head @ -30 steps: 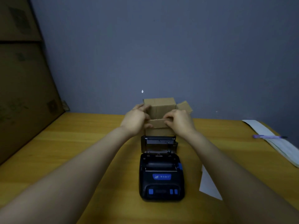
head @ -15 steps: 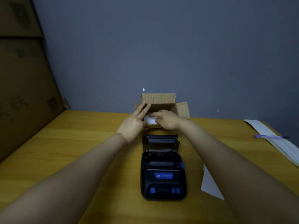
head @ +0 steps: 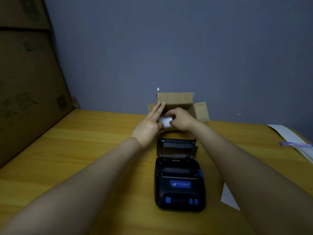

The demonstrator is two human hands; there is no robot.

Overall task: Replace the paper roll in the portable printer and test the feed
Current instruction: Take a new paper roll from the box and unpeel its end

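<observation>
Printer [head: 179,185], blue label [head: 180,184], writing unreadable

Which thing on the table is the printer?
Look at the wooden table, in the middle, nearer than the cardboard box. The printer is the black block with blue buttons and its lid flipped up, unlike the flat white papers beside it.

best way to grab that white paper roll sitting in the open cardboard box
Probably from above: the cardboard box opens upward and its walls block the sides. Pinch the white paper roll across its exposed top, where the right hand already reaches while the left hand steadies the box.
</observation>
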